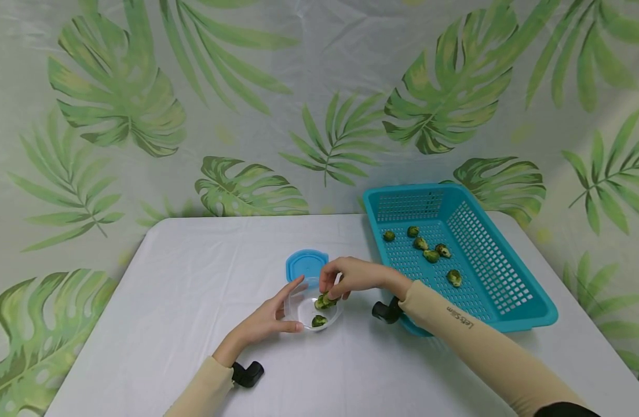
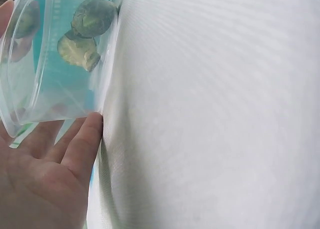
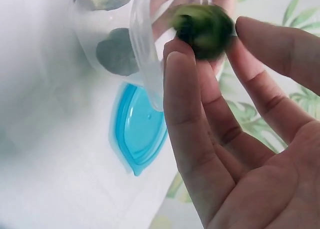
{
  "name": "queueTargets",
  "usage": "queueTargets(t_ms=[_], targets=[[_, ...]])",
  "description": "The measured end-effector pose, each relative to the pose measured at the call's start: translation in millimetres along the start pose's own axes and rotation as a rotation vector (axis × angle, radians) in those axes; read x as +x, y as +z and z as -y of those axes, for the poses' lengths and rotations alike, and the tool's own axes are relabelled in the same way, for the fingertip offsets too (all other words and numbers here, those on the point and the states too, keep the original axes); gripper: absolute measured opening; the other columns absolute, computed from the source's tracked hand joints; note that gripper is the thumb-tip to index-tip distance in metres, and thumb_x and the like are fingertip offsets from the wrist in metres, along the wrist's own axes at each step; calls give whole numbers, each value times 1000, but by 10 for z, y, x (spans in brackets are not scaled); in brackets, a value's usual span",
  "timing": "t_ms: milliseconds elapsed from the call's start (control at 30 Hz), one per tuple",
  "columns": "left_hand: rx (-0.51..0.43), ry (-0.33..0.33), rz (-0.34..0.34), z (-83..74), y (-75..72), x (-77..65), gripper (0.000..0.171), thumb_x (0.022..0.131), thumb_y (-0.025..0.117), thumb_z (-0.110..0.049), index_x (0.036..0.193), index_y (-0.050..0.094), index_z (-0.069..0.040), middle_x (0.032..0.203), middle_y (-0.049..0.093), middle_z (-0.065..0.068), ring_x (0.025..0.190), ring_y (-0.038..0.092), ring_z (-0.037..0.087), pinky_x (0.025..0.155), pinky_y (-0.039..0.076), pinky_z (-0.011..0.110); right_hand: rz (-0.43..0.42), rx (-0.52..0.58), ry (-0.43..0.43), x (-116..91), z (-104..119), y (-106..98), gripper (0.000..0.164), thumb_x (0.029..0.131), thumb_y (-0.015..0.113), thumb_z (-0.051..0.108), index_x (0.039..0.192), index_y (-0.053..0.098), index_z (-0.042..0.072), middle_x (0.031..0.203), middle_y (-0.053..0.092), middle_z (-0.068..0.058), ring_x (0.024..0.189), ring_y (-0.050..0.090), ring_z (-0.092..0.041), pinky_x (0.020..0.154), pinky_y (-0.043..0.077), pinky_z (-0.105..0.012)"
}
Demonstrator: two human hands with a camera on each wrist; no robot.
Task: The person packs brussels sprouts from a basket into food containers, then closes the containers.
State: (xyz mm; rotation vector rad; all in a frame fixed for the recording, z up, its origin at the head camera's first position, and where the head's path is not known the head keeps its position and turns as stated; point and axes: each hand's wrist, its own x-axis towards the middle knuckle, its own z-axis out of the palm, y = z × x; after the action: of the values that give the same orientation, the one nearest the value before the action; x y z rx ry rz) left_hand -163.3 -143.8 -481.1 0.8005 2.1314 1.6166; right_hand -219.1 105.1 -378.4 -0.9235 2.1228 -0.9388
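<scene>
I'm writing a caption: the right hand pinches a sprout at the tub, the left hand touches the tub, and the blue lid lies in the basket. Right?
The lid is not in the basket but on the table, just beyond the tub; the head view shows it. The right hand does pinch a sprout at the tub, and the left hand touches the tub.

We list the basket (image 1: 486, 255) at right as teal with latticed walls, the lid (image 1: 306, 263) as bright blue, the container (image 1: 305, 307) as colourless. We record the Brussels sprouts (image 1: 453, 278) as green (several mottled yellowish), the tablecloth (image 1: 340, 370) as white, the far backdrop (image 1: 340, 58) as pale grey, leaf-printed in green.
</scene>
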Motion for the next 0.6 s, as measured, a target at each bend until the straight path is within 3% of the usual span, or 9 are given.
queueTargets(t_ms=[167, 433, 600], targets=[[6, -2, -3, -5, 3, 4, 92, 86, 72, -13, 155, 12, -14, 154, 27, 11, 140, 22, 32, 104, 31, 55, 3, -29, 16, 2, -2, 4, 8, 85, 62, -1, 93, 66, 0, 83, 60, -1, 71, 60, -17, 63, 54, -30], [2, -9, -3, -1, 1, 2, 91, 86, 72, -13, 155, 12, -15, 154, 27, 12, 140, 21, 33, 104, 31, 55, -15, 52, 3, -78, 7, -94, 8, 89, 61, 4, 94, 66, 7, 89, 62, -4, 77, 60, -22, 68, 55, -36], [-5, -3, -5, 0, 3, 1, 92, 86, 72, -12, 155, 12, -15, 154, 26, 14, 140, 21, 34, 105, 30, 55, -27, 88, -31, -164, 38, -162, 8, 91, 60, 6, 97, 64, 4, 93, 62, -9, 80, 61, -22, 70, 55, -37]])
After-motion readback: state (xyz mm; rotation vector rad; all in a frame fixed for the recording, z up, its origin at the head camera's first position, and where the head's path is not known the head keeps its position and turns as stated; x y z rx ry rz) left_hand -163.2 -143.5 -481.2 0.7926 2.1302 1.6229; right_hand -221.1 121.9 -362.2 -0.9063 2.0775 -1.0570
